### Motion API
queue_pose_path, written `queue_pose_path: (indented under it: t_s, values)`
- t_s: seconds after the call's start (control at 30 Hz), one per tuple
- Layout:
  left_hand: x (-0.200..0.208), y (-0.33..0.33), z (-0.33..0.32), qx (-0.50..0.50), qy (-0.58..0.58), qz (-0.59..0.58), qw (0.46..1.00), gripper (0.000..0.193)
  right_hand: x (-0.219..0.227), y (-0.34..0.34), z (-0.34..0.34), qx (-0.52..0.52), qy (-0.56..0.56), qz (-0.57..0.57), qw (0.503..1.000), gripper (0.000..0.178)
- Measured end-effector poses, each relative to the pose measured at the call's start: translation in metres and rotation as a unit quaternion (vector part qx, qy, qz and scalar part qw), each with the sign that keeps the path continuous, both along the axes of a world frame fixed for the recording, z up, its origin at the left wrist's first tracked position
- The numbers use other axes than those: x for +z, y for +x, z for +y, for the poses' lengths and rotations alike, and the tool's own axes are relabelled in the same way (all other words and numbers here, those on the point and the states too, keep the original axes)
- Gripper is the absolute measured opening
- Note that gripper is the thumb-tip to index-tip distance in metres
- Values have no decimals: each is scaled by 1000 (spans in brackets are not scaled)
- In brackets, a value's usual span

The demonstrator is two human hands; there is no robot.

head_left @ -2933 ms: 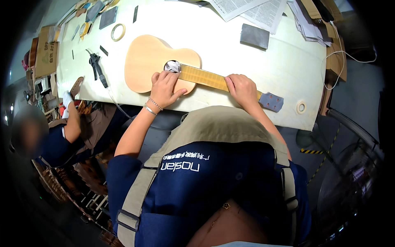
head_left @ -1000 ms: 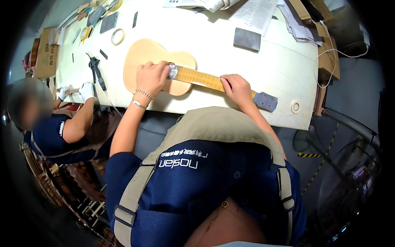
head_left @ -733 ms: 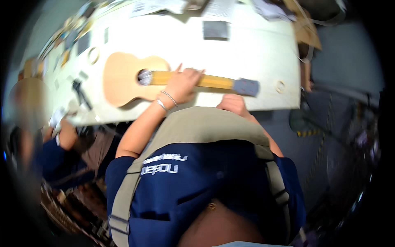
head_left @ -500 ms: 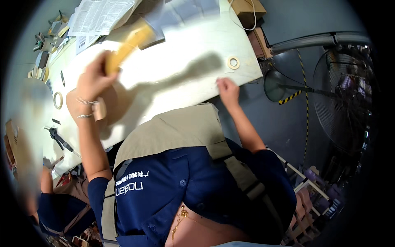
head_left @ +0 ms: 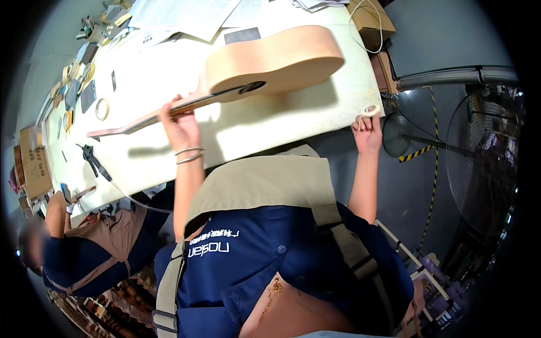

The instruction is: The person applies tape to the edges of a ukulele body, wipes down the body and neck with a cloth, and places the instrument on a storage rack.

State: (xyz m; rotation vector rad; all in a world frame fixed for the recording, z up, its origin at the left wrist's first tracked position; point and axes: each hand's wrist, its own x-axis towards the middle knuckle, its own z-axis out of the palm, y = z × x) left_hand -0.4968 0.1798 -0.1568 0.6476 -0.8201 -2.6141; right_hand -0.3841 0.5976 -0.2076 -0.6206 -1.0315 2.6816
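Note:
A small unpainted wooden guitar lies or is held on its side over the white table, its body to the right and its neck slanting down to the left. Around the neck, near where it joins the body, my left hand is closed. The dark soundhole edge and fingerboard face toward me. At the table's right corner, my right hand grips a small roll of pale masking tape with its fingertips. Whether the guitar body rests on the table I cannot tell.
Paper sheets and a dark grey sheet lie at the table's far side. Leftward are tape rolls and a black air gun with a hose. A co-worker sits at left; a large fan stands at right.
A blurred yellow-brown object was raised in my left hand; now that hand holds the guitar's neck. My right hand has moved right and picked up the tape roll, which lay on the table.

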Motion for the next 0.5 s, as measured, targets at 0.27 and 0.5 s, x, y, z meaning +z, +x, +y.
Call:
queue_pose_path:
  t_s: [0.27, 0.5]
  values:
    - [-65, 27, 48, -269, 11, -129, 954, 41, 57, -2, -114, 155, 565, 60, 808, 27]
    - [-32, 41, 39, -488, -170, -143, 844, 47, 97, -31, -200, 181, 145, 75, 970, 34]
